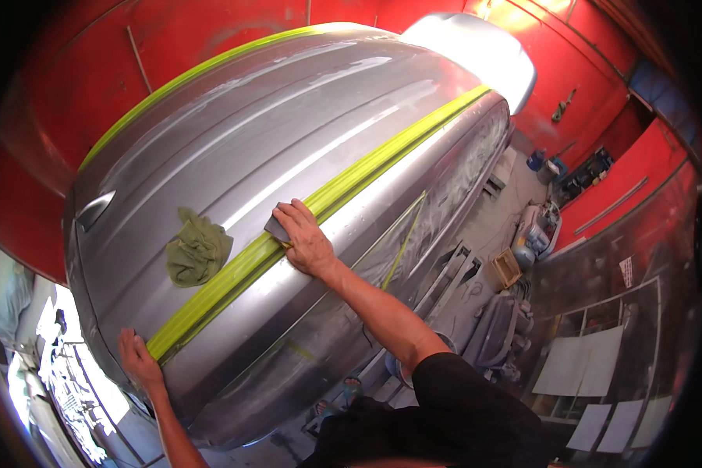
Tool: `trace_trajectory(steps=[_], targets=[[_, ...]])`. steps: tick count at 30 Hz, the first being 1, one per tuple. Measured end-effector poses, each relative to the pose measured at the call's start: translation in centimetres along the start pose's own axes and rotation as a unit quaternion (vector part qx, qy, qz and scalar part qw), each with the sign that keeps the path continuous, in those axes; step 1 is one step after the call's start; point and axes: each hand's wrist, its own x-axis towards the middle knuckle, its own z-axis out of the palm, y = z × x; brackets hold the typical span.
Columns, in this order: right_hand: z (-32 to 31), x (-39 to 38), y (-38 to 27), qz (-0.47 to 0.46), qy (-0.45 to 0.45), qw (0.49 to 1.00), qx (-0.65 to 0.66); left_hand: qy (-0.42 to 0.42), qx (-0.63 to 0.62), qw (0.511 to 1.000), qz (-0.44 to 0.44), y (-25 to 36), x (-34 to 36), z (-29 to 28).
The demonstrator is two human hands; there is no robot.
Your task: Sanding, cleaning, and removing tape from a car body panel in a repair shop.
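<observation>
A grey car roof (234, 164) stretches out in front of me, with bright yellow-green masking tape (218, 300) along its near side and another strip along its far side. My right hand (308, 246) is closed on a dark grey sanding pad (275, 228), pressed at the taped edge of the roof. At the roof's rear corner, beside the tape's end, my left hand (140, 360) lies with its fingers stretched out and holds nothing. A crumpled olive-green cloth (199, 248) rests on the roof between my hands, farther in.
An antenna fin (97, 209) sticks up from the roof at the left. The car's side windows are under clear plastic film (288, 374). To the right, a wooden crate (507, 267) and several containers stand on the floor, along red walls (632, 187). A bucket (402, 366) is beside me.
</observation>
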Motion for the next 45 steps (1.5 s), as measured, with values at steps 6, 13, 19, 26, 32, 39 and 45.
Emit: trace_trajectory(steps=[6,13,19,26,32,39,45], targets=[[-0.5,-0.2,-0.5,-0.001,-0.02,0.999,-0.033,0.009,0.007,1.0,0.0,1.5,0.3,0.0],[0.3,-0.3,-0.7,0.004,-0.026,0.998,-0.054,0.026,0.004,1.0,-0.011,1.0,-0.1,-0.3],[-0.5,0.3,-0.8,0.006,-0.047,0.996,-0.069,-0.026,-0.017,0.999,-0.016,2.8,0.7,-1.4],[-0.4,0.0,-0.1,0.005,-0.042,0.996,-0.078,-0.12,-0.077,0.988,0.054,13.0,8.5,4.0],[-0.4,0.2,-1.0,-0.005,-0.028,0.998,-0.062,-0.188,-0.035,0.978,0.085,22.5,12.8,13.3],[-0.1,0.3,-0.5,-0.009,-0.024,0.998,-0.052,-0.172,-0.027,0.975,0.139,26.2,14.3,19.3],[0.1,0.4,-0.3,0.003,-0.025,0.998,-0.051,-0.113,-0.033,0.985,0.126,20.0,14.2,17.5]])
